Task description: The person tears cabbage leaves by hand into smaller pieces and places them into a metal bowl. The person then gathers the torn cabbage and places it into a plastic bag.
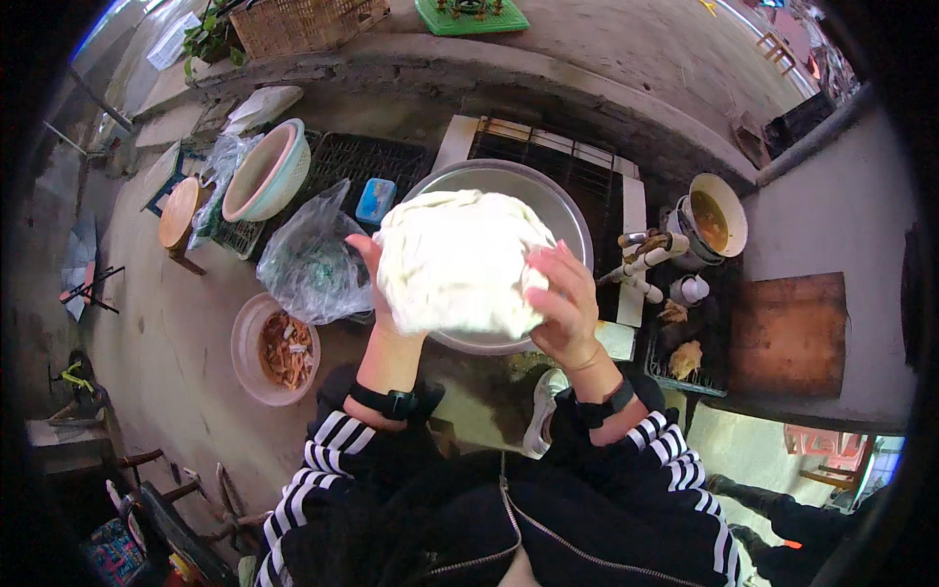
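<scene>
A large, pale mass (462,264), overexposed and possibly dough or cloth, is held up between both hands. My left hand (378,282) supports its left side, the thumb showing at the edge. On its right side, the fingers of my right hand (565,301) press against the surface. Below the mass is a wide round metal basin (568,213), partly hidden by it. Just left of my left hand lies a clear plastic bag (312,257). Whether the underside of the mass touches the basin cannot be seen.
Left are nested plastic basins (268,172), a blue box (376,201), a wooden stool (178,213) and a tub of scraps (286,352). Right are white pipes and taps (645,260) and a bowl of liquid (711,220). Another person's legs (777,513) show at lower right.
</scene>
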Tool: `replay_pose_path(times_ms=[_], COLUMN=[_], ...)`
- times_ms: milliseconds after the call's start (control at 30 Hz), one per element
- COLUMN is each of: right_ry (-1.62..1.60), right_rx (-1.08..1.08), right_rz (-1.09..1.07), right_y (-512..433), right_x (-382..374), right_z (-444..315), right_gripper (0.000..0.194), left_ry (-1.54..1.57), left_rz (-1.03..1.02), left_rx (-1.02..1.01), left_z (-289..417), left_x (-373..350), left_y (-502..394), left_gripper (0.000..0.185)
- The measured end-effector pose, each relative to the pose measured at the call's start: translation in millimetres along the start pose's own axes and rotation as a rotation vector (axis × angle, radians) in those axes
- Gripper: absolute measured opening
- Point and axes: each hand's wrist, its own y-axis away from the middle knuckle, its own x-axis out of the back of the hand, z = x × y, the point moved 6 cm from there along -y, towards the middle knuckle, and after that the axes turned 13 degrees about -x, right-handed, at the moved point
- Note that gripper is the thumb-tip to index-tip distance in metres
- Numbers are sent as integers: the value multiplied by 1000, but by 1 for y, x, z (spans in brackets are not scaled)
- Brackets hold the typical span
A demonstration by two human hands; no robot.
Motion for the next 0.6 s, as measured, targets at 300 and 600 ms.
replay_pose_path(times_ms=[300,600], right_ry=[-268,-1313], right_rx=[-617,-1235], right_rz=[-43,-49], right_y=[2,21], right_x=[-24,-42], right_z=[37,54], right_gripper=[72,52], left_ry=[-161,-369], left_rz=[73,42], left_rx=[-235,-150], left_z=[18,17], left_x=[5,5], left_y=[13,17], left_gripper=[83,96])
